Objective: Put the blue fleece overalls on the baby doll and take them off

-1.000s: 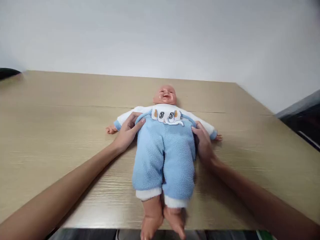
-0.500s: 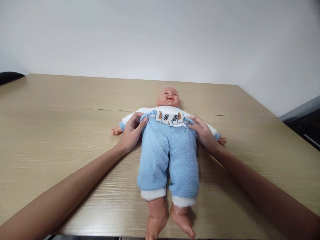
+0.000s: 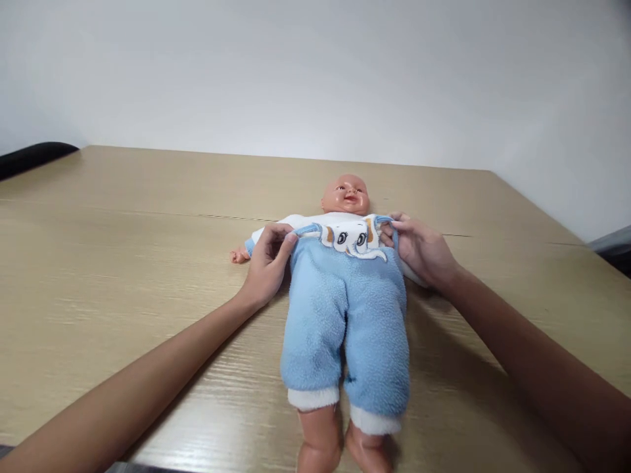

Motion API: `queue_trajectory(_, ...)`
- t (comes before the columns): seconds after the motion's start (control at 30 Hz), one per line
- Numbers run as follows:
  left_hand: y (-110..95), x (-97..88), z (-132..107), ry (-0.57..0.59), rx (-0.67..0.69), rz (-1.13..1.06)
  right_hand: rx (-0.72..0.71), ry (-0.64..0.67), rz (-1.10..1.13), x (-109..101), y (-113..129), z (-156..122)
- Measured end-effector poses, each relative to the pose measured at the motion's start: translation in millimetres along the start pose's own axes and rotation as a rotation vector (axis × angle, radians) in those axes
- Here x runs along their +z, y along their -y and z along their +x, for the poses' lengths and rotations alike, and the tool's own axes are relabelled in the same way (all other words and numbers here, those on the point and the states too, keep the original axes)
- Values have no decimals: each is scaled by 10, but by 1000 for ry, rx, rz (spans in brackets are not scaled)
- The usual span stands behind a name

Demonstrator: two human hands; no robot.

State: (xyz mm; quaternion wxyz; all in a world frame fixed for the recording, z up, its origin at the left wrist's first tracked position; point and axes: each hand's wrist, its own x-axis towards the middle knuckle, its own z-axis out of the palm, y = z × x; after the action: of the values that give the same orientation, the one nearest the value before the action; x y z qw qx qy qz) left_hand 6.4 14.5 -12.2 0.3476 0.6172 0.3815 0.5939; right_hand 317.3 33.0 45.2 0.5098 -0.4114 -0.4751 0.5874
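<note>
A baby doll (image 3: 345, 194) lies on its back, head away from me and feet at the near edge. It wears a white long-sleeved top and light blue fleece overalls (image 3: 315, 322) with an elephant face on the bib. At the doll's left side in the picture, my left hand (image 3: 270, 263) pinches the blue strap of the overalls between thumb and fingers. My right hand (image 3: 419, 249) grips the other blue strap and holds it lifted, with some fingers behind it. That hand hides the doll's arm on the right.
A light wooden table (image 3: 148, 289) with a thin seam across it bears the doll. Behind stands a pale wall (image 3: 315, 79). Dark objects show at the table's left (image 3: 39, 156) and right edges.
My right hand has raised the right strap up and outward from the doll's side. The left hand keeps its hold. The view has shifted slightly, so the doll appears farther right.
</note>
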Motion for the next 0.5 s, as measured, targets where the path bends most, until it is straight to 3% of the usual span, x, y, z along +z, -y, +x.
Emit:
queue_trajectory(0.1, 17, 11, -12, -53, -1, 12, -60, -126, -239, 92, 14, 25)
queue_trajectory(0.17, 11, 18, -26, -66, -1, 65, -221, -198, -529, 252, 95, 40)
queue_trajectory(0.23, -4, 21, -43, -71, 22, 135, -435, -160, -848, 482, 214, 94)
queue_trajectory(0.3, -20, 16, -62, -73, 65, 192, -560, 9, -1009, 744, 325, 223)
queue_trajectory(0.37, -36, 9, -80, -81, 111, 225, -540, 230, -1097, 996, 377, 441)
queue_trajectory(0.5, -67, 6, -107, -76, 154, 239, -245, 663, -1074, 1372, 226, 985)
